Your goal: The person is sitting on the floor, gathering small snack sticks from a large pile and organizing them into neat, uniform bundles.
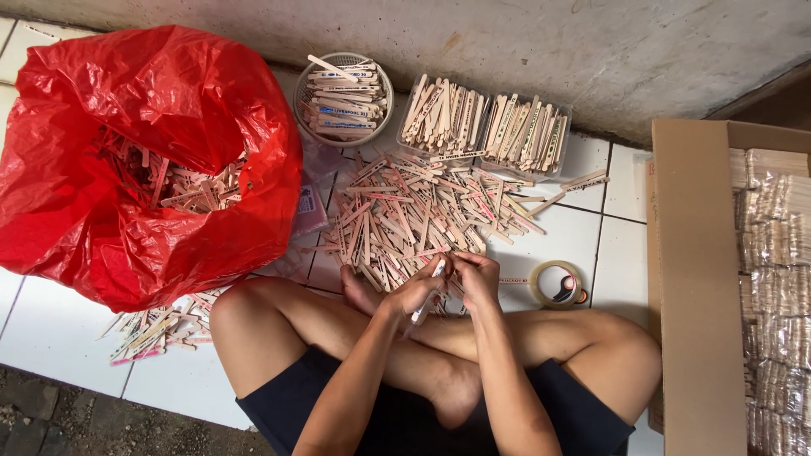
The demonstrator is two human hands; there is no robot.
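Wooden flat sticks (422,219), pale and thin like ice-lolly sticks, lie in a loose heap on the white tiled floor (583,236) just ahead of our crossed legs. Our left hand (418,291) and right hand (477,279) meet over the near edge of that heap, fingers curled and pressed close together; between them we pinch what looks like a small bunch of sticks (431,291), one end poking down toward our shin. How many we hold we cannot tell, for the fingers cover most of them

We judge these sticks to be very light and stiff, smooth enough to slide over one another, and likely to snap if bent hard across the flat. A bunch would be best held across its middle, thumb on one face and fingers on the other, so the ends stay level and none fan out; a grip near one end would let the others splay

Behind the heap stand a round basket (342,97) and two clear tubs (486,127), all filled with sorted sticks. To our left a red plastic bag (127,169) gapes, full of more, with some spilled beside it. A tape roll (557,283) rests on the tile near our right knee, and a cardboard box (693,279) with wrapped bundles (773,279) sits at the far right
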